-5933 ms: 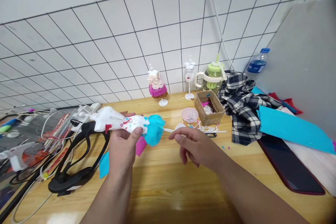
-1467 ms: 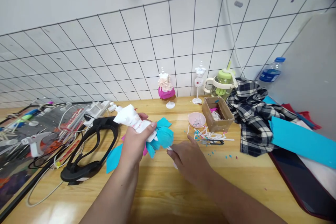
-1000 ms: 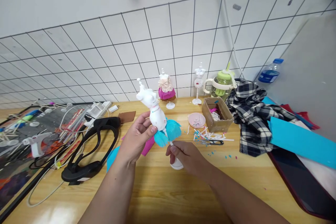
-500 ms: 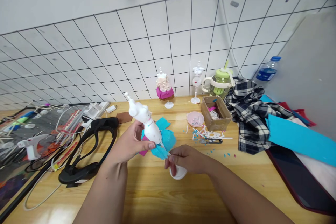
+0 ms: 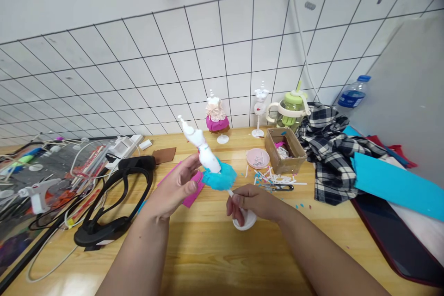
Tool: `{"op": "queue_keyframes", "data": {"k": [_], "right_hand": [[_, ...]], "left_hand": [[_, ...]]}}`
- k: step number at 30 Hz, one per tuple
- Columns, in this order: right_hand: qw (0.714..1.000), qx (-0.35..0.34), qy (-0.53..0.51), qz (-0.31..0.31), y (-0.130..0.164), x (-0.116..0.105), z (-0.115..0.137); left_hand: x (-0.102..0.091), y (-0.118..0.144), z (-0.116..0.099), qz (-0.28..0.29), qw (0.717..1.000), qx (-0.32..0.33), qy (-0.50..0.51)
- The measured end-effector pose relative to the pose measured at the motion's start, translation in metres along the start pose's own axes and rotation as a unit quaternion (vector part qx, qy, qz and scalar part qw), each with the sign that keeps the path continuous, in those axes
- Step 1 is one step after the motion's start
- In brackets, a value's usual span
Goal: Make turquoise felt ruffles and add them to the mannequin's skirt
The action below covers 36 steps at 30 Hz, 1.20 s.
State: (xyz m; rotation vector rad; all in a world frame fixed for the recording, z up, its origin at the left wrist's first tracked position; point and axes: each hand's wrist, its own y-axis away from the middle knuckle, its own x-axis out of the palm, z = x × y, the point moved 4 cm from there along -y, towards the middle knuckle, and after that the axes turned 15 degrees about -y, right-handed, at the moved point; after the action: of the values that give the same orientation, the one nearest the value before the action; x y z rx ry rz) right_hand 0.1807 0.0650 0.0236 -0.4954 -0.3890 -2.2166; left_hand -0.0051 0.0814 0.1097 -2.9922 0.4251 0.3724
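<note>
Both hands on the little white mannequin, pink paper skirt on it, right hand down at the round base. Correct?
Not quite: the skirt on the white mannequin is blue, not pink, as the head view shows. The pink skirt is on the other mannequin by the wall. The left hand is at the body, and the right hand is at the round base.

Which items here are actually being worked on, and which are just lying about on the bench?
In hand:
- white mannequin with blue ruffle skirt, left hand at its waist
- its round base, held by right hand

Lying about:
- pink-dressed mannequin
- bare mannequin
- cardboard box
- pink dish
- scissors
- plaid cloth
- glue gun
</note>
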Motion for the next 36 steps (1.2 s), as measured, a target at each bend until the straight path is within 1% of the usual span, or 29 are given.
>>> {"op": "queue_keyframes", "data": {"k": [2,4,7,10,13,15,17,18,19,20,21,22,23,24,27,28,29,30,31,33,34,35,36], "right_hand": [[0.998,0.007,-0.059,0.030,0.000,0.000,-0.001],[0.993,0.019,-0.092,0.065,0.002,0.002,-0.001],[0.991,0.024,-0.105,0.085,0.005,0.001,0.001],[0.992,0.030,-0.091,0.077,0.007,-0.004,0.004],[0.996,0.040,-0.053,0.066,0.010,-0.009,0.006],[0.997,0.048,-0.025,0.061,0.011,-0.012,0.008],[0.997,0.057,0.020,0.055,0.011,-0.012,0.010],[0.997,0.044,0.060,0.032,0.010,-0.013,0.012],[0.993,0.005,0.114,-0.017,0.009,-0.014,0.018],[0.978,-0.059,0.176,-0.093,0.009,-0.015,0.026],[0.943,-0.140,0.238,-0.185,0.012,-0.016,0.036],[0.889,-0.223,0.293,-0.274,0.018,-0.013,0.046],[0.830,-0.288,0.335,-0.341,0.024,-0.007,0.053],[0.783,-0.328,0.371,-0.377,0.029,0.001,0.056],[0.672,-0.373,0.488,-0.414,0.038,0.029,0.058],[0.649,-0.376,0.512,-0.418,0.040,0.036,0.058],[0.652,-0.374,0.519,-0.406,0.040,0.042,0.056],[0.684,-0.361,0.502,-0.387,0.038,0.044,0.053],[0.737,-0.339,0.458,-0.364,0.035,0.044,0.050],[0.854,-0.271,0.310,-0.317,0.026,0.039,0.041],[0.898,-0.234,0.219,-0.300,0.022,0.036,0.036],[0.928,-0.204,0.130,-0.284,0.018,0.034,0.032],[0.943,-0.185,0.050,-0.272,0.014,0.032,0.028]], "left_hand": [[0.005,-0.004,0.001,-0.026,0.999,-0.008,0.043],[0.009,-0.007,0.002,-0.051,0.997,-0.025,0.055],[0.016,-0.011,-0.001,-0.048,0.996,-0.041,0.057],[0.017,-0.012,-0.003,-0.040,0.997,-0.044,0.055],[0.017,-0.011,-0.002,-0.029,0.997,-0.054,0.047],[0.017,-0.010,-0.001,-0.032,0.997,-0.063,0.041],[0.016,-0.010,0.000,-0.053,0.996,-0.064,0.036],[0.015,-0.009,0.001,-0.075,0.995,-0.059,0.039],[0.014,-0.009,0.001,-0.108,0.992,-0.052,0.043],[0.012,-0.009,0.002,-0.148,0.987,-0.043,0.049],[0.010,-0.009,0.003,-0.193,0.979,-0.034,0.057],[0.008,-0.008,0.004,-0.239,0.968,-0.025,0.067],[0.008,-0.007,0.005,-0.278,0.957,-0.018,0.078],[0.008,-0.006,0.006,-0.306,0.948,-0.014,0.087],[0.013,-0.003,0.007,-0.358,0.931,0.006,0.063],[0.015,-0.001,0.006,-0.372,0.927,0.015,0.043],[0.017,0.001,0.005,-0.383,0.923,0.024,0.026],[0.019,0.002,0.005,-0.393,0.919,0.029,0.016],[0.021,0.004,0.005,-0.398,0.917,0.031,0.013],[0.025,0.004,0.006,-0.393,0.919,0.028,0.013],[0.026,0.005,0.006,-0.389,0.921,0.029,0.013],[0.027,0.005,0.006,-0.388,0.921,0.032,0.013],[0.028,0.005,0.006,-0.386,0.922,0.034,0.012]]}}
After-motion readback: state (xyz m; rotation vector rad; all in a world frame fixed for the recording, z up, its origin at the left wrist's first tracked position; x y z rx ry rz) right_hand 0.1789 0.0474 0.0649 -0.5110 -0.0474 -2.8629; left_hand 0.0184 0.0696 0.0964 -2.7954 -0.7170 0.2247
